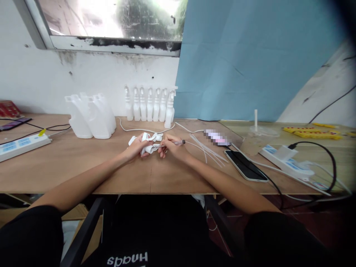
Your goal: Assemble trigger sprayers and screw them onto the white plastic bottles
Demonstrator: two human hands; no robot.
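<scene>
My left hand point(137, 148) grips a white spray-trigger head point(147, 142) on the wooden table point(83, 167), near the middle. My right hand point(171, 147) holds a thin pen-like tool point(178, 142) with its tip against the trigger head. Both hands meet over the table's centre. Several thin white dip tubes point(205, 148) lie just right of my right hand. At the back wall stands a row of white spray triggers point(150, 104); white plastic bottles point(90, 115) stand to the left of them.
A phone point(246, 165) lies right of the tubes, cabled. Power strips sit at the left point(23, 144) and right point(287, 162). Yellow parts point(311, 132) and a clear stand point(260, 128) are at the far right. A blue sheet point(250, 55) hangs behind.
</scene>
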